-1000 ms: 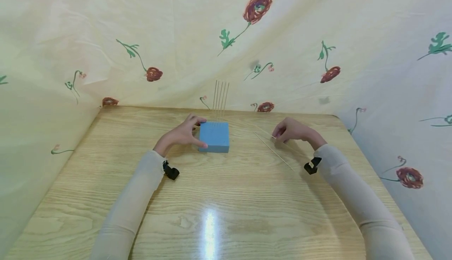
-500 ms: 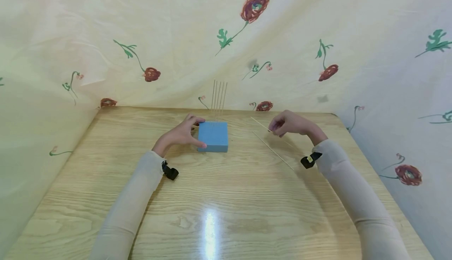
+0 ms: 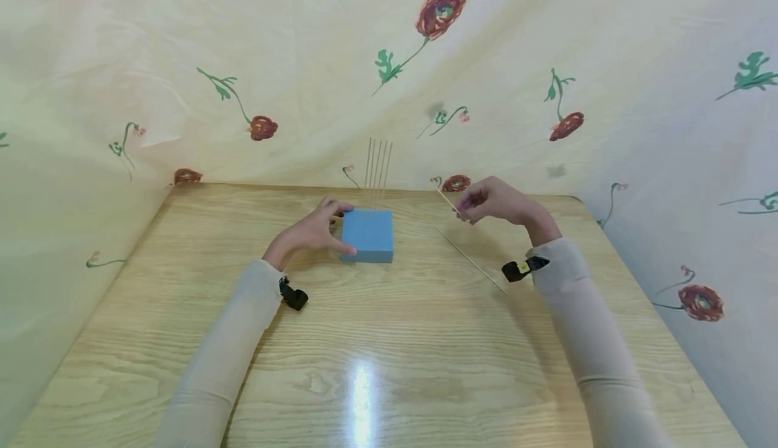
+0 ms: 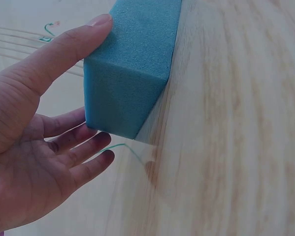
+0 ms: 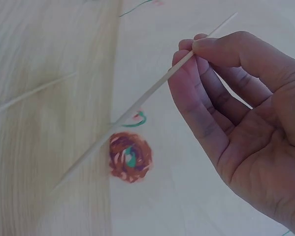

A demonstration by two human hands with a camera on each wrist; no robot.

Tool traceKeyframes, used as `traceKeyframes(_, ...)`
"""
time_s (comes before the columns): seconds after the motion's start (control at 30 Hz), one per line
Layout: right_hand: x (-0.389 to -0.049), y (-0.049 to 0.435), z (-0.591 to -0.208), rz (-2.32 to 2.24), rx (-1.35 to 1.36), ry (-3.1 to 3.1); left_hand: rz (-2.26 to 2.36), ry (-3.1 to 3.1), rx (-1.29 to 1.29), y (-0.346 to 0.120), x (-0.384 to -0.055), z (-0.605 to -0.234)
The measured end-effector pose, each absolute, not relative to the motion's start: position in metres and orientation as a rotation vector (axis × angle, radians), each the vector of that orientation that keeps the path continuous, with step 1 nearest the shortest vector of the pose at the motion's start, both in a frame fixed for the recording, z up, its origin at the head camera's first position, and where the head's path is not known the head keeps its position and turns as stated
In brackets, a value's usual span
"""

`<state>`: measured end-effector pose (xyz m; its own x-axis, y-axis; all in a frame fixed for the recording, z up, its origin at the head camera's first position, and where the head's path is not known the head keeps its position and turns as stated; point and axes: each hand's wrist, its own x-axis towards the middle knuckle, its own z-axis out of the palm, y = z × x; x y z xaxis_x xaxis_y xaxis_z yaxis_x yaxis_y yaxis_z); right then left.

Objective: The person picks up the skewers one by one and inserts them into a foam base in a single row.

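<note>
A blue foam block (image 3: 367, 232) sits on the table with several thin wooden skewers (image 3: 368, 164) standing in a row near its back edge. My left hand (image 3: 313, 228) grips the block's left side, thumb at the front and fingers behind; the left wrist view shows the thumb along one edge of the foam (image 4: 132, 59). Right of the block, my right hand (image 3: 498, 201) is raised above the table. Between thumb and fingertips it pinches one skewer (image 5: 132, 108), which slants across the right wrist view. A loose skewer (image 3: 471, 261) lies diagonally on the table below that hand.
The wooden table (image 3: 389, 340) ends at the back against a flower-patterned cloth (image 3: 328, 63), which also hangs at both sides. Bright glare (image 3: 361, 401) shows near the front. Black wrist cameras (image 3: 294, 295) are strapped to both sleeves.
My right hand has lifted its skewer off the table, moving up and slightly left, and the skewer's tilt has steepened. My left hand and the foam block have stayed in place.
</note>
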<state>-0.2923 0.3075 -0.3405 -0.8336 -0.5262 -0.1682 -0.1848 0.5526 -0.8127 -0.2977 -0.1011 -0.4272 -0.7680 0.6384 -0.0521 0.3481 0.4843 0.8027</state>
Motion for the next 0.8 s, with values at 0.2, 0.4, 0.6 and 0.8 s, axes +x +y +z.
traceKeyframes(0.2, -0.293, 0.296, -0.337, -1.313, -0.525, 2.407, 1.175, 2.391, 0.834, -0.102, -0.298, -0.427)
traceKeyframes(0.4, -0.294, 0.284, -0.338, -1.432, -0.545, 2.372, 1.164, 2.393, 0.841, -0.102, -0.299, -0.427)
traceKeyframes(0.6, -0.295, 0.274, -0.338, -1.514, -0.598, 2.379, 1.144, 2.403, 0.849, -0.102, -0.300, -0.427)
traceKeyframes(0.8, -0.296, 0.264, -0.338, -1.635, -0.611, 2.350, 1.153, 2.394, 0.845, -0.103, -0.301, -0.428)
